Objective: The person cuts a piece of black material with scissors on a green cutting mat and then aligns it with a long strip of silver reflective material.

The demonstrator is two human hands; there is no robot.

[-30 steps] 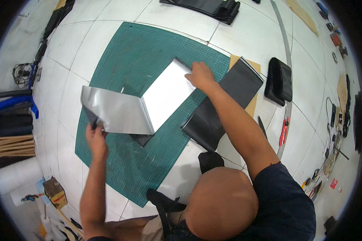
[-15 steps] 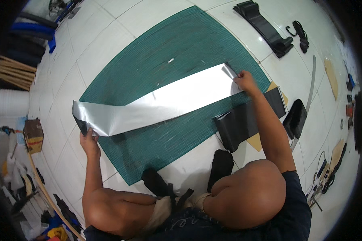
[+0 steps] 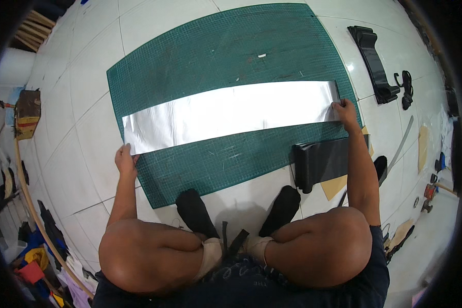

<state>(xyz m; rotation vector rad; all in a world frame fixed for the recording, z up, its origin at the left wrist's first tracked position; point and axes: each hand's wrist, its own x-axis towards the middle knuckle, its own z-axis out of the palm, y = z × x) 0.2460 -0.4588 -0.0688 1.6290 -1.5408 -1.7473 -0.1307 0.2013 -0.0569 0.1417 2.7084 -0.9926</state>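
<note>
A long strip of shiny silver sheet (image 3: pixel 231 110) stretches across a green cutting mat (image 3: pixel 205 61) on the floor. My left hand (image 3: pixel 125 159) pinches the strip's near left corner at the mat's left edge. At the other end, my right hand (image 3: pixel 346 113) grips the strip's right edge, where a narrow dark underside shows. The strip lies nearly flat, with light creases toward its left part. Close by my right forearm, a folded stack of black sheet material (image 3: pixel 321 161) rests partly on the mat's near right edge, over a tan sheet (image 3: pixel 333 189).
A folded black sheet bundle (image 3: pixel 373 64) and a coiled black cord (image 3: pixel 406 90) lie on the white tiles at the far right. A metal ruler-like strip (image 3: pixel 401 141) is nearer. A cardboard box (image 3: pixel 27 114) stands at left. My black-socked feet (image 3: pixel 197 213) are at the mat's near edge.
The strip's left end, lifted and folded over before, is now spread flatter. Both hands still hold its ends. The whole view has shifted and turned, so the mat appears straighter.
</note>
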